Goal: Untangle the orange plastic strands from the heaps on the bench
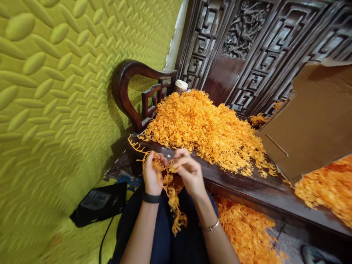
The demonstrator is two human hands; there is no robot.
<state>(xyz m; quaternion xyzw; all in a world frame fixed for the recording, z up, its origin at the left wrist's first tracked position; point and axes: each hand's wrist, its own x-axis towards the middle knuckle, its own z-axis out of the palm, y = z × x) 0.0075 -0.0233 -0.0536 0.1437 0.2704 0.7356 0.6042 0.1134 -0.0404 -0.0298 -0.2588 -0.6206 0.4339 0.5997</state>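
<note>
A stringy orange strand with small frilly, curled pieces (173, 200) runs between my hands. One end trails over the bench edge to the left, and the other dangles over my lap. My left hand (151, 176) is curled around part of the strand, palm facing inward. Thumb and fingers pinched together, my right hand (192, 174) holds a frilly bit close to the left fingertips. Just beyond both hands, a large heap of similar orange pieces (203, 128) covers the seat of a dark wooden bench (236, 183).
A brown cardboard sheet (310, 121) leans at the right, beside another orange heap (327, 183). More orange strands (247, 227) lie below the bench. A white-lidded container (181, 85) stands behind the main heap. A black bag (99, 203) lies at the left by the yellow-green padded wall (68, 110).
</note>
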